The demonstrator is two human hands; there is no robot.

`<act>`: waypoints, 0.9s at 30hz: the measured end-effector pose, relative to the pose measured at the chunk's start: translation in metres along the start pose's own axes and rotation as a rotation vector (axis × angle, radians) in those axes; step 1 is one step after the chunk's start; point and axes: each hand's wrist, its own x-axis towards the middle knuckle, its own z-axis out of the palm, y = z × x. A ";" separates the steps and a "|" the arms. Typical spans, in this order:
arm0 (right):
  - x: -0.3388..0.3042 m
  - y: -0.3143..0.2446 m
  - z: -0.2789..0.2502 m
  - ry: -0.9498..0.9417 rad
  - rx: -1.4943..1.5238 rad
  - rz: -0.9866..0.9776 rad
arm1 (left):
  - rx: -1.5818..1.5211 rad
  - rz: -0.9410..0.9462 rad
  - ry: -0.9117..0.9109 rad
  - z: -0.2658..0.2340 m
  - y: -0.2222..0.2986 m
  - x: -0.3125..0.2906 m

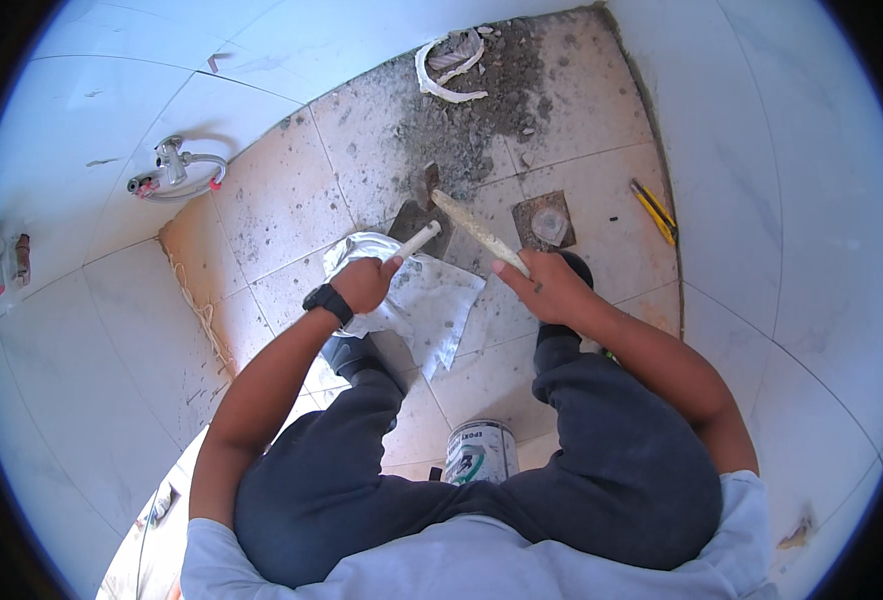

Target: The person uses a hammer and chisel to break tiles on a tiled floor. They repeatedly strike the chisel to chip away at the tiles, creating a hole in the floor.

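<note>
My left hand [365, 285], with a dark watch on its wrist, is closed on a white-handled tool [419, 239]. A dark grey flat plate [408, 219] lies under its far end; I cannot tell whether the two are joined. My right hand [546, 286] grips a hammer [472, 226] by its worn pale handle. The rusty hammer head points away from me, just beyond the white handle's tip and close to the grey rubble [461, 150]. A crumpled silvery-white plastic sheet [431, 305] spreads on the tiles under and beside my left hand.
A curved white strip [428, 82] lies in the rubble by the far wall. Right of the hammer is a square floor drain [546, 221]. A yellow cutter knife [655, 213] rests near the right wall. A white bucket [481, 452] stands between my legs. A tap with hose [173, 165] juts from the left wall.
</note>
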 end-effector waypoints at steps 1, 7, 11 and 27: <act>0.000 0.001 0.000 -0.007 -0.009 0.005 | 0.002 0.004 0.010 0.009 -0.003 -0.005; 0.000 -0.001 -0.002 -0.019 -0.004 0.009 | -0.029 -0.008 0.059 0.027 -0.009 -0.020; -0.004 -0.003 -0.006 -0.012 -0.072 0.002 | -0.012 -0.020 0.077 0.030 -0.007 -0.025; -0.018 0.034 0.021 -0.027 -0.188 -0.050 | -0.028 -0.004 0.068 0.038 -0.011 -0.029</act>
